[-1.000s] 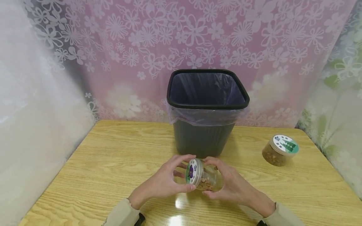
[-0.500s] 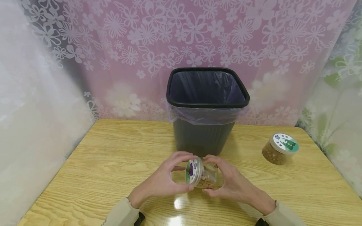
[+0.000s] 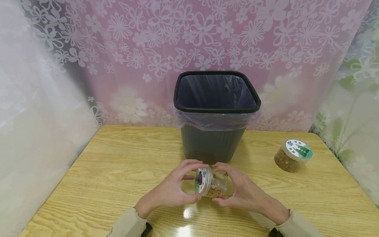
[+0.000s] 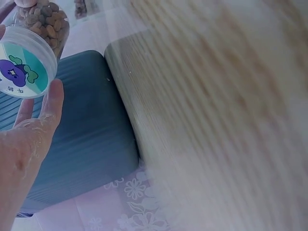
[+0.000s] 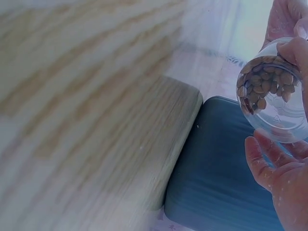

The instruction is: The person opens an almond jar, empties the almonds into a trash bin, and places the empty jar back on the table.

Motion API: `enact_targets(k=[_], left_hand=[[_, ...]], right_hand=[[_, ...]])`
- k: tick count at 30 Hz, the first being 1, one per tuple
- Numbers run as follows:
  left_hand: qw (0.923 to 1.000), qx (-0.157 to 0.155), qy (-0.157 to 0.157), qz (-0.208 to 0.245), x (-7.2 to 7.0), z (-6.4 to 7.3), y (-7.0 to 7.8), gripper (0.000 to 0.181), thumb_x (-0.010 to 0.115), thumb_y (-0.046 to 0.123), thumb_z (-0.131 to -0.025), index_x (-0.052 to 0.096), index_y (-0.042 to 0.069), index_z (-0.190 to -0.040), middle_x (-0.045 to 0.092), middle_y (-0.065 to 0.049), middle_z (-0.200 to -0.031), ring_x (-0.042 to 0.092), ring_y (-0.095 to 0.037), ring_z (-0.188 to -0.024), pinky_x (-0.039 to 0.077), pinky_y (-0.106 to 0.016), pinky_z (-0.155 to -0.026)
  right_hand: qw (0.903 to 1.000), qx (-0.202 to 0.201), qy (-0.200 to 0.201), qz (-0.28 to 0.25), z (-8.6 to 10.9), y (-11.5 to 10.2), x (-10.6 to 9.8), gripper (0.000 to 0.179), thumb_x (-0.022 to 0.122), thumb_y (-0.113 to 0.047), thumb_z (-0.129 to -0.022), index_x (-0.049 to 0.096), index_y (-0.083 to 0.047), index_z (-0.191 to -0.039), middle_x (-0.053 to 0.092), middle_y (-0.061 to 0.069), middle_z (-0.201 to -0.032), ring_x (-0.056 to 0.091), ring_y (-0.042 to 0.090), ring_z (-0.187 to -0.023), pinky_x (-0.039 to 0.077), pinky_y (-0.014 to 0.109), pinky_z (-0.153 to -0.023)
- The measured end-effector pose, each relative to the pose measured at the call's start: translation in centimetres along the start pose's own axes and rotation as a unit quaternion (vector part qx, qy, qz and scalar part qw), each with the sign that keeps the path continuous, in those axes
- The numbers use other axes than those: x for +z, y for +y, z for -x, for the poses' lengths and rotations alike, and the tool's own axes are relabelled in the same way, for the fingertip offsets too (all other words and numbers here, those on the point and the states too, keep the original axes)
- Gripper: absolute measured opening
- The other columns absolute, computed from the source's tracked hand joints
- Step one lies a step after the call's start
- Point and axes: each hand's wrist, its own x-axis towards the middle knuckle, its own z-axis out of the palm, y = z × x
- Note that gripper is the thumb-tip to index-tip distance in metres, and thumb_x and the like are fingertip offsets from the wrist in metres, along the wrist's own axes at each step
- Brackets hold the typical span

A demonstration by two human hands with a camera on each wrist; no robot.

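Note:
A clear plastic jar (image 3: pixel 218 187) lies tipped on its side between the hands, partly filled with small brown nut-like pieces (image 5: pixel 264 86). Its screw lid (image 3: pixel 200 180) faces left and bears a purple vegetable picture on white and green. The left hand (image 3: pixel 169 188) grips the lid's rim, thumb at the near side and fingers over the far side. Around the jar's body, near its base, curls the right hand (image 3: pixel 246 190), thumb low and fingers above. In the right wrist view the jar's round bottom shows, with the pieces gathered to one side.
Just behind the hands stands a dark bin (image 3: pixel 211 144) with a thin purplish liner over its black rim. A second lidded jar (image 3: pixel 288 160), with a green picture on top, is at the right on the wooden table (image 3: pixel 124 158). Flowered curtains (image 3: pixel 142 65) surround the table.
The left hand's fingers have shifted a little on the lid, the index finger reaching further across its top. The right hand and the jar stay nearly in place.

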Motion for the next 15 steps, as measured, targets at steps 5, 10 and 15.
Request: enact_targets(k=[5,10,15], left_hand=[[0.9999,-0.014,-0.001,-0.003,0.03,-0.05,0.13,0.085,0.083,0.013,-0.079,0.045,0.041,-0.15,0.04,0.009,-0.151,0.05,-0.019,-0.136,0.053,-0.04,-0.108],[0.9993,-0.038,0.0,-0.005,0.08,-0.1,0.14,0.084,0.085,0.021,-0.081,0.043,0.041,-0.151,0.042,0.011,-0.149,0.054,-0.017,-0.128,0.055,-0.033,-0.104],[0.9984,-0.055,0.005,0.013,0.14,-0.2,0.05,0.082,0.086,0.029,-0.083,0.043,0.039,-0.152,0.046,0.008,-0.146,0.057,-0.02,-0.124,0.057,-0.03,-0.099]], right_hand=[[1.0,0.004,0.002,0.0,0.09,0.07,-0.01,0.086,0.094,-0.031,-0.07,0.049,-0.008,-0.139,0.061,0.008,-0.135,0.066,0.023,-0.117,0.061,0.039,-0.091],[0.9999,0.014,-0.001,0.003,0.22,0.06,-0.04,0.088,0.096,-0.027,-0.066,0.049,-0.008,-0.138,0.06,0.007,-0.136,0.065,0.023,-0.119,0.06,0.038,-0.093],[0.9999,0.005,0.003,0.01,0.15,0.14,-0.1,0.092,0.097,-0.024,-0.061,0.049,-0.006,-0.138,0.061,0.009,-0.135,0.065,0.024,-0.12,0.06,0.038,-0.095]])
